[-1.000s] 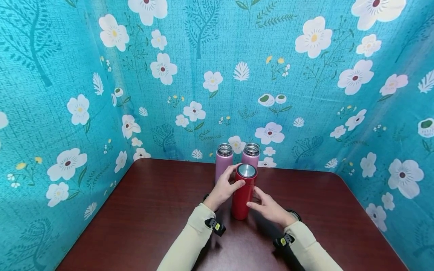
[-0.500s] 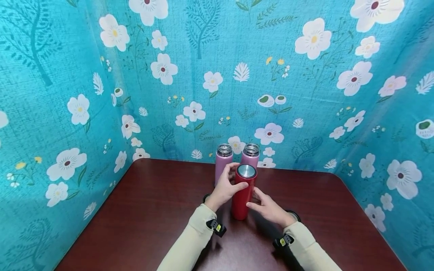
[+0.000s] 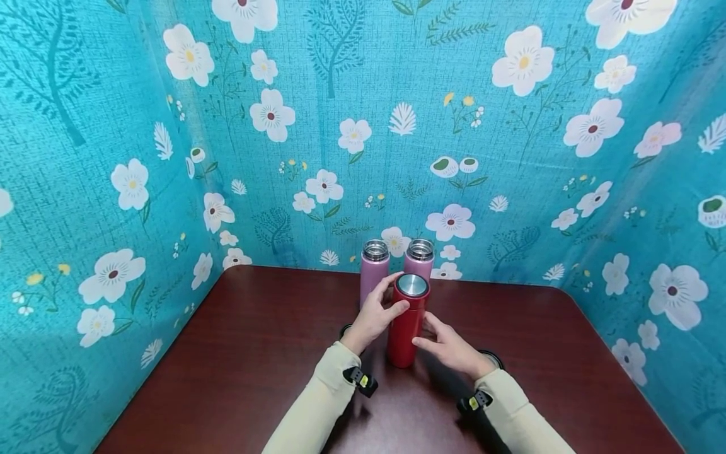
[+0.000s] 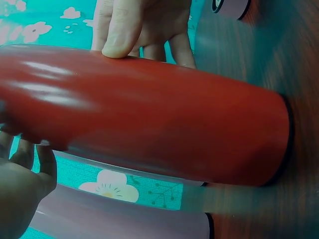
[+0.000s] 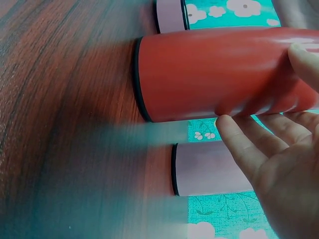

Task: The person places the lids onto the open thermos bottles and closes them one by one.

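Note:
A red thermos [image 3: 404,337] stands upright on the dark wooden table, its lid [image 3: 413,285] topped by a silver disc. My left hand [image 3: 371,318] grips the lid from the left, thumb in front and fingers behind. Lower down, my right hand [image 3: 454,350] holds the body from the right; the right wrist view shows its thumb and fingertips against the red wall [image 5: 209,74]. Behind stand two open pink-purple thermoses, the left one [image 3: 374,274] and the right one [image 3: 418,261], with bare metal necks. The red thermos partly covers the right one.
A round black-rimmed piece [image 3: 492,359] lies beside my right wrist, and another [image 3: 345,329] shows beside my left wrist, mostly hidden. One appears as a purple cap-like piece [image 4: 233,7] in the left wrist view. A blue flowered cloth [image 3: 317,157] hangs behind the table [image 3: 255,353].
My left thumb and fingers shift slightly around the lid to the right, then return. The right hand and the red thermos stay in place.

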Action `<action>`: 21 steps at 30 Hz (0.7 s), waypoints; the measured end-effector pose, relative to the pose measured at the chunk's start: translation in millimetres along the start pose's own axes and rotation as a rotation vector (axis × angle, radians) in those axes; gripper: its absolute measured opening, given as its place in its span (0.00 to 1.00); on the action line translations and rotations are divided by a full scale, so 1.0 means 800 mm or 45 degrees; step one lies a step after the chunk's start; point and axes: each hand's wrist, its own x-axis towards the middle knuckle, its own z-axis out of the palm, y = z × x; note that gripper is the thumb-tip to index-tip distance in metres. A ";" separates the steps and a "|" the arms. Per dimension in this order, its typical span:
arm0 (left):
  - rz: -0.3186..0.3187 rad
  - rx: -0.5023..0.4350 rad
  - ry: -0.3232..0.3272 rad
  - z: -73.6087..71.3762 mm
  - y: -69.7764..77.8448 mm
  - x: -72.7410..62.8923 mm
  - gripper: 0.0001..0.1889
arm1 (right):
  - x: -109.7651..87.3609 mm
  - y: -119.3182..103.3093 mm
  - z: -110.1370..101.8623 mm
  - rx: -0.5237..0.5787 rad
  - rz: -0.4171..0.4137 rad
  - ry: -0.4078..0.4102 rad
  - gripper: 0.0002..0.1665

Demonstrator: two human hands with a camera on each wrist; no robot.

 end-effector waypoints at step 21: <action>-0.062 -0.033 0.027 0.000 -0.034 0.015 0.32 | -0.001 -0.004 0.001 0.033 0.021 -0.015 0.40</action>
